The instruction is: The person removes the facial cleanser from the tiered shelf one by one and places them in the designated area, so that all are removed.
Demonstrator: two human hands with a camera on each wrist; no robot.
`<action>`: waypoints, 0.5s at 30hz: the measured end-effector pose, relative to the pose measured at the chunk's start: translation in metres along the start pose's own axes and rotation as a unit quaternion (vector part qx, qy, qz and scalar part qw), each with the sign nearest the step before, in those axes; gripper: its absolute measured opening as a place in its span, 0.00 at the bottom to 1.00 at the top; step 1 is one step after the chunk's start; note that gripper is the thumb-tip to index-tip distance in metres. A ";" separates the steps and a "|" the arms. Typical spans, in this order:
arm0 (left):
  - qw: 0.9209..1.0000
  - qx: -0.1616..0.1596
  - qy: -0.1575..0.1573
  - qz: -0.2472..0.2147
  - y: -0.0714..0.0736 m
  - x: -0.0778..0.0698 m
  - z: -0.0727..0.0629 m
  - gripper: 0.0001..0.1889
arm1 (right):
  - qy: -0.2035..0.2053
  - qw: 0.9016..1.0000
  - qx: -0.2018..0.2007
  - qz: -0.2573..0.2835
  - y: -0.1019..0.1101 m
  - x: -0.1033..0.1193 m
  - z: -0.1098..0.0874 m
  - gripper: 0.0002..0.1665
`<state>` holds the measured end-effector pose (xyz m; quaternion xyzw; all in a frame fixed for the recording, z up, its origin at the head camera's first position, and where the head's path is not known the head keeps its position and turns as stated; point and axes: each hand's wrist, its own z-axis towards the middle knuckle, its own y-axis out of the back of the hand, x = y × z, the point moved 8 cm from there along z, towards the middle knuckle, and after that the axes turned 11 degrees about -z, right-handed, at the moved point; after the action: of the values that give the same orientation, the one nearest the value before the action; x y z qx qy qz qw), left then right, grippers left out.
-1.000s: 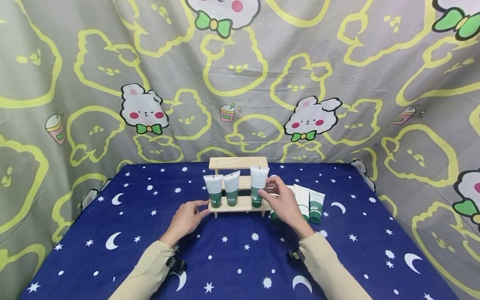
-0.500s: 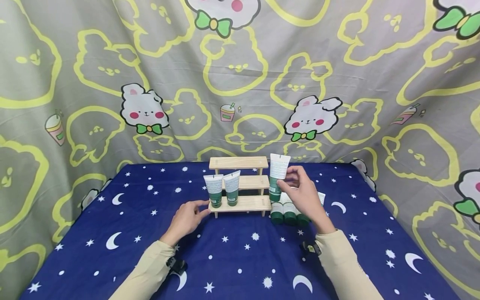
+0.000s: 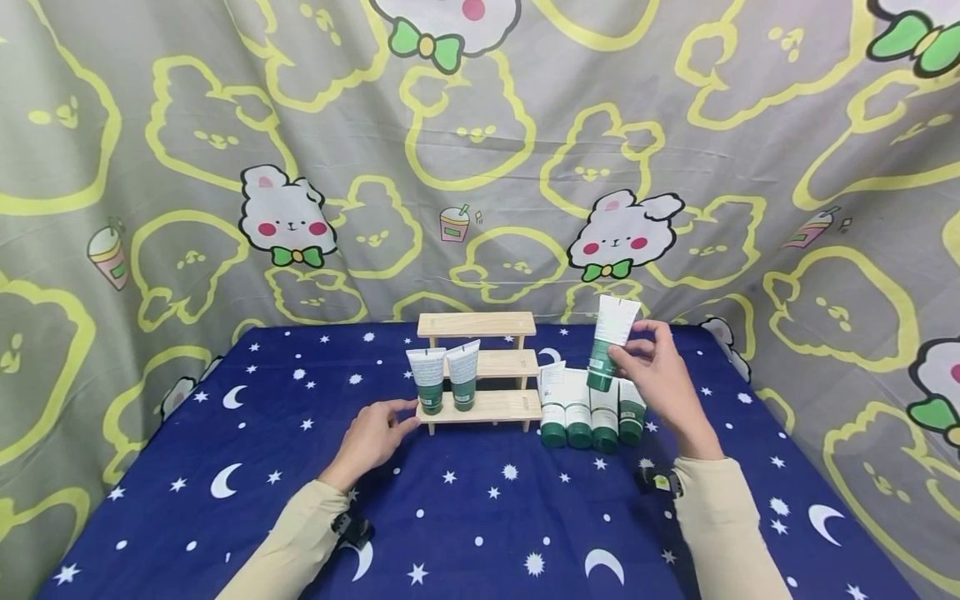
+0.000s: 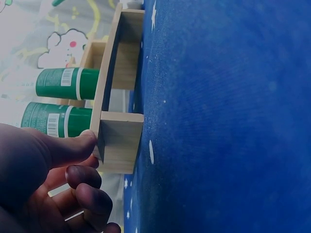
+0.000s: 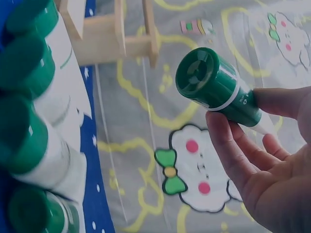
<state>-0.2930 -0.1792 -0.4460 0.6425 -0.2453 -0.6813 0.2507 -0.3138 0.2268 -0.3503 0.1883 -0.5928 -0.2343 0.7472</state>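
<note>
A white and green squeeze tube (image 3: 613,329) hangs in the air on the right, its green cap down. My right hand (image 3: 666,385) pinches it between thumb and fingers; the right wrist view shows the cap end of this tube (image 5: 226,92) clearly. At the centre stands a three-step wooden rack (image 3: 506,406). Two similar tubes stand caps down on its lowest step, one upright tube (image 3: 428,379) at the left end and a slightly tilted tube (image 3: 464,379) beside it. My left hand (image 3: 372,437) grips that step's left end, thumb (image 4: 73,148) against the edge.
Several tubes (image 3: 577,417) lie side by side right of the rack, green caps toward me, beneath the raised tube. A dark blue cloth (image 3: 465,517) with stars and moons covers the table. Behind it hangs a grey patterned curtain (image 3: 337,125).
My right hand has lifted the tube off the right part of the lowest step and carried it up and rightward, over the lying tubes. My left hand stays at the rack.
</note>
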 end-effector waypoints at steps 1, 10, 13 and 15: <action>1.000 0.001 0.000 0.000 0.000 0.000 0.000 0.19 | -0.001 1.000 -0.001 0.004 0.003 -0.002 0.000 0.37; 1.000 0.003 -0.002 0.000 -0.001 0.001 0.000 0.19 | -0.030 0.999 0.004 -0.020 0.029 -0.032 0.002 0.40; 1.000 0.002 -0.002 0.001 0.000 0.001 0.000 0.19 | -0.035 0.999 0.007 -0.016 0.036 -0.045 0.004 0.40; 1.000 0.001 -0.001 0.001 0.000 0.000 -0.001 0.20 | -0.039 0.999 0.009 -0.016 0.039 -0.053 0.006 0.40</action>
<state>-0.2922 -0.1795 -0.4463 0.6418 -0.2463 -0.6817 0.2506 -0.3242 0.2891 -0.3694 0.1953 -0.6205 -0.2481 0.7178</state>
